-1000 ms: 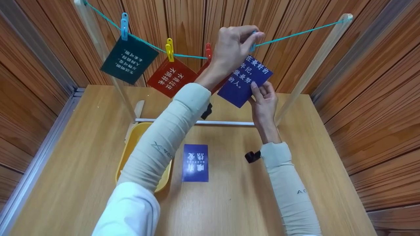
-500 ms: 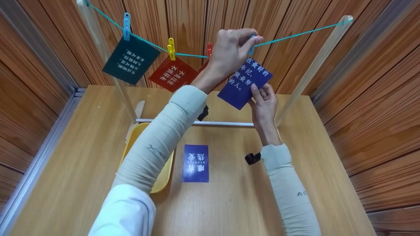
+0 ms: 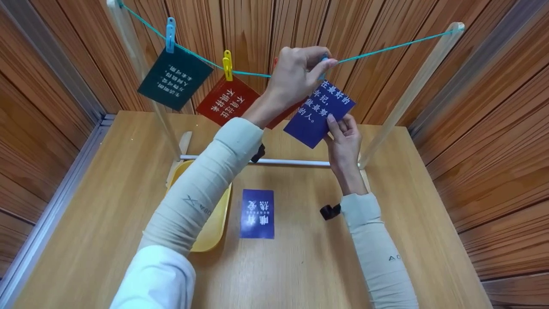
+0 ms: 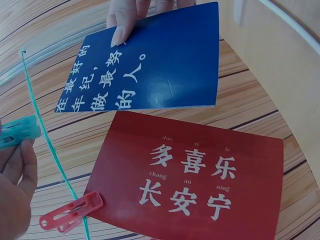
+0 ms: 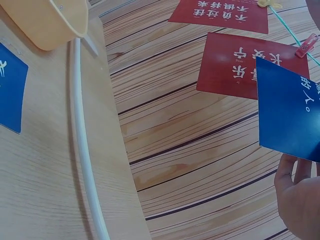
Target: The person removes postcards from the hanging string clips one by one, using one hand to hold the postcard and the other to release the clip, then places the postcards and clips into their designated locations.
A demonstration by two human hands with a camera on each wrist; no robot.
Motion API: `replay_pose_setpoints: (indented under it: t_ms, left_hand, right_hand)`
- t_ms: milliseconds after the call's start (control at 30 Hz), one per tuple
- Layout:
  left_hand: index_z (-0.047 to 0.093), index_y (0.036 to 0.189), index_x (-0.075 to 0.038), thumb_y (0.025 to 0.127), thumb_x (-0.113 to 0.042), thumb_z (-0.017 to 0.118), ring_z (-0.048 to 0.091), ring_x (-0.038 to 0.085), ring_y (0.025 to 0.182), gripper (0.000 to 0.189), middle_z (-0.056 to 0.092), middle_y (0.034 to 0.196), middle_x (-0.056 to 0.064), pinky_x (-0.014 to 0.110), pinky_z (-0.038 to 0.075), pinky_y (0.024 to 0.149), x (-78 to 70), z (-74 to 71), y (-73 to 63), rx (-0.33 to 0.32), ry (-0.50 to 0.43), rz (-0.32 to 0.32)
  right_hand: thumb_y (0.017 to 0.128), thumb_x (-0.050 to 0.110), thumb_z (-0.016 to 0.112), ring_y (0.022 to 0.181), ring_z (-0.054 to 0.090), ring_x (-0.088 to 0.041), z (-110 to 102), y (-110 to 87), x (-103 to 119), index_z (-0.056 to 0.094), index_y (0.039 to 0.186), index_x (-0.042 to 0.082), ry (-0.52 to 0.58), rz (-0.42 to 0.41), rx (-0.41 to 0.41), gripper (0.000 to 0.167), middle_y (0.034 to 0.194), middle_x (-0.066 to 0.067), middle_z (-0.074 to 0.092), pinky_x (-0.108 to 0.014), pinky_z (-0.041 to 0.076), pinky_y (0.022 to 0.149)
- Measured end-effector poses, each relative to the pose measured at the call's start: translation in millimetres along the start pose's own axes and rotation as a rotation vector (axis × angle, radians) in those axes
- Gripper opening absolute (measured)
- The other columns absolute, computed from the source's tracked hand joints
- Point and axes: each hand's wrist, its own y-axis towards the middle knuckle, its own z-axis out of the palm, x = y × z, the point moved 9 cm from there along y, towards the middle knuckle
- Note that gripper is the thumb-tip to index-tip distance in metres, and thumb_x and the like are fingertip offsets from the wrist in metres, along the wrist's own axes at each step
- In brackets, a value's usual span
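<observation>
My left hand (image 3: pixel 296 75) pinches a light blue clothespin (image 4: pixel 20 132), its tip right at the green cord (image 4: pixel 52 150). With thumb and fingers, my right hand (image 3: pixel 345 143) holds a blue card (image 3: pixel 319 113) with white characters by its lower right edge. That card's upper edge is just below the clothespin in the head view. Beside it a red card (image 4: pixel 185 175) hangs from a red clothespin (image 4: pixel 72 212), mostly behind my left wrist in the head view. Another red card (image 3: pixel 227 101) hangs from a yellow clothespin (image 3: pixel 227 65), and a dark green card (image 3: pixel 175 78) from a blue clothespin (image 3: pixel 170 35).
Two wooden posts (image 3: pixel 411 94) carry the cord, joined low down by a white bar (image 3: pixel 296 162). A second blue card (image 3: pixel 257 213) lies on the wooden table (image 3: pixel 309 262). Partly under my left forearm stands a yellow tray (image 3: pixel 221 219). Wood-patterned walls close in the back and sides.
My left hand has shifted slightly left and down with the blue clothespin. The right hand keeps its hold on the blue card, almost in place. The view has drifted a little.
</observation>
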Motion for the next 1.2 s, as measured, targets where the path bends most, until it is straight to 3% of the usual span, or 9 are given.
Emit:
replay_pose_setpoints:
  t_ms: [233, 433, 567, 767, 967, 1200]
  left_hand:
    - [0.077, 0.108, -0.005, 0.107, -0.028, 0.061, 0.076, 0.015, 0.081, 0.028, 0.082, 0.098, 0.008, 0.017, 0.056, 0.071, -4.1, 1.3, -7.8, 0.045, 0.048, 0.016]
    - [0.077, 0.112, -0.008, 0.106, -0.031, 0.062, 0.072, 0.014, 0.077, 0.028, 0.082, 0.099, 0.006, 0.016, 0.053, 0.069, -3.0, 5.9, -15.7, 0.095, 0.095, -0.029]
    - [0.076, 0.119, -0.008, 0.104, -0.035, 0.064, 0.075, 0.014, 0.083, 0.032, 0.081, 0.102, 0.007, 0.017, 0.057, 0.076, -1.8, 9.9, -23.7, 0.137, 0.119, -0.043]
    - [0.073, 0.127, -0.009, 0.101, -0.035, 0.070, 0.078, 0.015, 0.097, 0.037, 0.081, 0.108, 0.006, 0.021, 0.061, 0.088, 5.8, 9.6, -33.7, 0.166, 0.091, -0.081]
    - [0.074, 0.125, -0.010, 0.099, -0.035, 0.073, 0.079, 0.014, 0.103, 0.035, 0.081, 0.109, 0.004, 0.020, 0.061, 0.092, 17.5, 4.1, -39.6, 0.158, 0.070, -0.115]
    - [0.075, 0.126, -0.010, 0.098, -0.035, 0.074, 0.078, 0.015, 0.105, 0.037, 0.081, 0.115, 0.005, 0.023, 0.061, 0.093, 25.7, 2.7, -47.9, 0.193, 0.085, -0.125]
  right_hand:
    - [0.103, 0.014, 0.066, 0.124, 0.068, -0.026, -4.9, -4.7, -3.2, 0.063, 0.121, 0.015, -0.005, 0.013, 0.005, 0.018, 0.127, -0.004, 0.075, -0.057, 0.049, 0.116]
    - [0.103, 0.017, 0.066, 0.127, 0.066, -0.025, -7.4, -9.2, -9.3, 0.062, 0.124, 0.015, -0.030, 0.041, 0.019, 0.021, 0.129, -0.003, 0.074, -0.056, 0.048, 0.117]
    - [0.104, 0.019, 0.067, 0.129, 0.065, -0.026, -8.4, -13.2, -13.0, 0.061, 0.127, 0.016, -0.055, 0.064, 0.029, 0.024, 0.133, -0.004, 0.073, -0.055, 0.049, 0.117]
    - [0.103, 0.019, 0.068, 0.131, 0.064, -0.027, -8.4, -17.8, -15.4, 0.061, 0.128, 0.015, -0.075, 0.074, 0.044, 0.026, 0.135, -0.007, 0.071, -0.056, 0.049, 0.117]
    - [0.103, 0.021, 0.068, 0.134, 0.063, -0.027, -10.3, -19.5, -19.8, 0.061, 0.131, 0.014, -0.097, 0.086, 0.040, 0.030, 0.139, -0.008, 0.070, -0.056, 0.048, 0.117]
    - [0.103, 0.019, 0.068, 0.133, 0.064, -0.027, -8.0, -24.9, -30.4, 0.060, 0.132, 0.012, -0.098, 0.124, 0.049, 0.031, 0.139, -0.010, 0.069, -0.054, 0.050, 0.117]
